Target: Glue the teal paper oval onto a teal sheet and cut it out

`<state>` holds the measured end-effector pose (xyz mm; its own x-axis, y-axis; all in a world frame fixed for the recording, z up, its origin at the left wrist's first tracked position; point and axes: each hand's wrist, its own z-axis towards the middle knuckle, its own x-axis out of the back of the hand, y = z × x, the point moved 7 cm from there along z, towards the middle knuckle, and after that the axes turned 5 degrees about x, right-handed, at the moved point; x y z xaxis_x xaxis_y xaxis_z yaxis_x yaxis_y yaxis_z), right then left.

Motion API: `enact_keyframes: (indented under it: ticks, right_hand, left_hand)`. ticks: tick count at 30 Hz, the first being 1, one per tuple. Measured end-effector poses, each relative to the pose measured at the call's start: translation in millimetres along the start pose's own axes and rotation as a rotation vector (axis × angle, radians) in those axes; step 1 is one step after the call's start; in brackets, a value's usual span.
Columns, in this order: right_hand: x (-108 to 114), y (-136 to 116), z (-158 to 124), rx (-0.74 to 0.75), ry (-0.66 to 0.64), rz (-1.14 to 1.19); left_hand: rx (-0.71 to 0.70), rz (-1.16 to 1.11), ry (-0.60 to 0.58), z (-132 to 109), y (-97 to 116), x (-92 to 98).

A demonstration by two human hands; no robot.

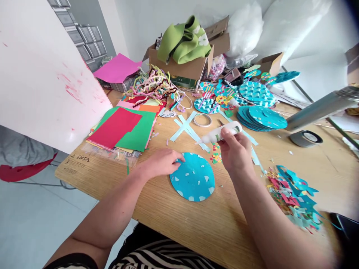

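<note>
A blue paper disc [193, 177] with small white paper bits stuck round its edge lies on the wooden table [196, 224] in front of me. My left hand [162, 161] rests on the disc's upper left rim, fingers curled and pressing it down. My right hand [234, 149] is just right of the disc and grips a white glue bottle [221, 133], held on its side with the nozzle pointing left. Crossed pale blue paper strips [187, 129] lie just behind the disc.
A stack of red and green paper sheets [123, 129] lies at the left. Piles of blue decorated discs [260, 117], a tape ring [202, 119], pipe cleaners [153, 84] and a cardboard box [182, 67] fill the back. Paper scraps [291, 196] lie at the right, a tape roll [306, 137] beyond.
</note>
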<state>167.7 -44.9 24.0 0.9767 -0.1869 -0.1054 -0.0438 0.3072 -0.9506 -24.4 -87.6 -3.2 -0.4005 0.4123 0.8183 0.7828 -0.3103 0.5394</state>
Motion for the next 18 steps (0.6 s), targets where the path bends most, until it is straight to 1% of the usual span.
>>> enact_keyframes:
  ticks: [2, 4, 7, 10, 14, 18]
  right_hand:
    - [-10, 0, -9, 0.003, -0.062, -0.064]
    - [-23, 1, -20, 0.003, -0.154, -0.148]
    - [-42, -1, -36, 0.071, -0.316, -0.302]
    - [-53, -9, -46, 0.185, -0.432, -0.427]
    - [-60, -16, -53, 0.28, -0.49, -0.535]
    - [-69, -19, -63, 0.333, -0.57, -0.575]
  left_hand:
    - [0.11, 0.005, 0.056, 2, -12, 4.8]
    - [0.212, 0.013, 0.121, 3, -24, 11.0]
    - [0.277, 0.008, 0.16, 3, -33, 15.2]
    - [0.281, -0.038, 0.124, 4, -33, 12.3]
    - [0.302, -0.058, 0.08, 6, -32, 8.6]
    - [0.302, -0.097, 0.042, 10, -36, 5.9]
